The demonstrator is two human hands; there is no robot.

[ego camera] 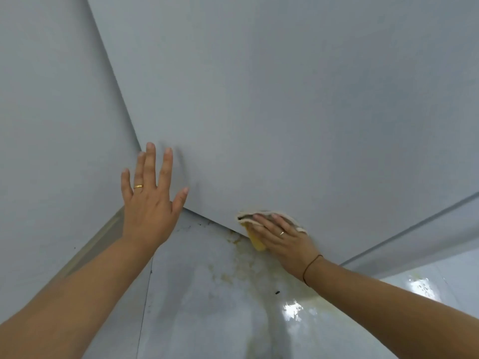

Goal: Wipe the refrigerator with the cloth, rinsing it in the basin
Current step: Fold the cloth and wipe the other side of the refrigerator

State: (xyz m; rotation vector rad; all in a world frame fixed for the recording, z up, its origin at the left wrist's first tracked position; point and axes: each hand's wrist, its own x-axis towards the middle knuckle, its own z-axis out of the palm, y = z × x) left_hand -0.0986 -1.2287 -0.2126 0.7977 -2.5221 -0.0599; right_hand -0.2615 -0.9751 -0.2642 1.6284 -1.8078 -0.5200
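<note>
Gray fridge (285,99) side filled the view; the left hand (147,211) lay open on it, and the right hand (285,239) pressed the cloth (246,216) flat. Firm, slow rubs would clean best.

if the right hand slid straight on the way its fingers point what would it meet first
Only bare refrigerator panel lies just ahead of the right hand and cloth; further up-left, the line runs close to the left hand, flat on the same panel, likely its first obstacle.

Folded cloth (255,238) — part yellow — against grey refrigerator (285,112).
</note>
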